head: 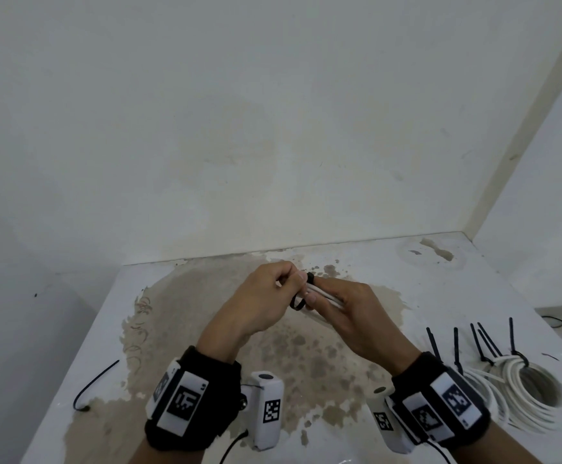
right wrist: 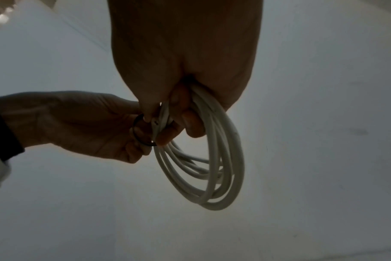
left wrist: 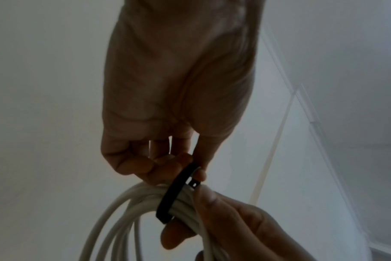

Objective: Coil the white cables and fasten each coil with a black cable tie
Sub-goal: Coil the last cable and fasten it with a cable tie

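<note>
Above the middle of the table my right hand [head: 313, 293] grips a white cable coil [head: 328, 298] by its bunched strands. In the right wrist view the coil [right wrist: 214, 164] hangs in loops below the fingers. A black cable tie [head: 297, 303] is looped around the bunch. My left hand [head: 294, 283] pinches that tie beside the right fingertips. In the left wrist view the tie [left wrist: 171, 197] wraps the coil [left wrist: 123, 210], its head [left wrist: 193, 183] against the right thumb [left wrist: 209, 199]. The tie's loop [right wrist: 139, 136] shows between both hands.
Several tied white coils [head: 527, 390] with black tie tails sticking up lie at the table's right front. One loose black cable tie [head: 95, 385] lies near the left edge. The stained white table [head: 206, 329] meets walls at the back and right.
</note>
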A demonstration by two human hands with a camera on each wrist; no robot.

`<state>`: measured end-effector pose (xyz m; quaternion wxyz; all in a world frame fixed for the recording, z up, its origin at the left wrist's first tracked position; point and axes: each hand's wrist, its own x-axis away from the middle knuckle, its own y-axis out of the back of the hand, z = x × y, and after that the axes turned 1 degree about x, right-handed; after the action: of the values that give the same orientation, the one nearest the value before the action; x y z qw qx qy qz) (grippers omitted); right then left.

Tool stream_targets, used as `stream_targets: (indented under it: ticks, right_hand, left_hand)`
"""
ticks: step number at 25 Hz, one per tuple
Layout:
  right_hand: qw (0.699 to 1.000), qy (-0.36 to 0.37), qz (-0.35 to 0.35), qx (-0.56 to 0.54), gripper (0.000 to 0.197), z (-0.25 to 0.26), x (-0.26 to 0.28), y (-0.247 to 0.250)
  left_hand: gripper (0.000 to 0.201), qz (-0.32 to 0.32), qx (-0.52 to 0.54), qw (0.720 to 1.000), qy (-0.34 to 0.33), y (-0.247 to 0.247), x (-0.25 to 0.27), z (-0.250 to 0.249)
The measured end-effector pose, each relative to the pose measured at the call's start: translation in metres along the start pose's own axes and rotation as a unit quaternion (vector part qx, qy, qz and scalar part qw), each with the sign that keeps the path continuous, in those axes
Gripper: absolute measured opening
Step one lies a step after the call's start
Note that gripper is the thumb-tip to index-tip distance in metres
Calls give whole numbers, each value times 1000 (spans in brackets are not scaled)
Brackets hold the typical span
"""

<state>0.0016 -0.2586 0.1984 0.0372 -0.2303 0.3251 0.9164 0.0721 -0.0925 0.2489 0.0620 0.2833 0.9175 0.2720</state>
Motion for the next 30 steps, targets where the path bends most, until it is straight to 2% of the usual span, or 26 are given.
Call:
stream_targets:
  ticks: [3, 6, 12, 16, 18, 20, 22, 24, 28, 30]
  right_hand:
    - [999, 17, 13, 46, 20, -9, 4, 0]
    - [998, 14, 21, 65, 23, -15, 10, 7]
    - [1000, -20, -5, -2, 19, -7, 17, 17]
    - [998, -44, -30, -33, 18, -13, 20, 26]
    - [997, -54, -44, -40, 18, -15, 20, 29]
    - [997, -49, -54, -26, 21, -14, 21, 32]
    - [998, -28, -51, 13, 21, -14, 22, 35]
    - [998, -4, -35, 54, 13, -16, 23, 39]
    - [994, 13, -9, 111, 20, -24, 32, 39]
    - [995, 2, -11, 104, 19, -28, 36, 40]
  left_hand:
    - [30, -12, 6, 1000, -1, -8, 0, 4]
    - [19, -12, 37, 999, 7, -12, -3, 7]
    - [10, 28, 74, 997, -24, -15, -5, -8]
    - [23, 84, 84, 992, -47, -13, -9, -13]
    - [25, 57, 85, 993, -57, -18, -10, -14]
    - [24, 20, 101, 993, -57, -26, -12, -15]
    - [22, 12, 142, 989, -46, -33, -14, -15]
    - [21, 22, 172, 984, -36, -36, -16, -12]
    - [16, 52, 140, 988, -29, -39, -17, -9]
    - [15, 71, 124, 989, -29, -41, -18, -11]
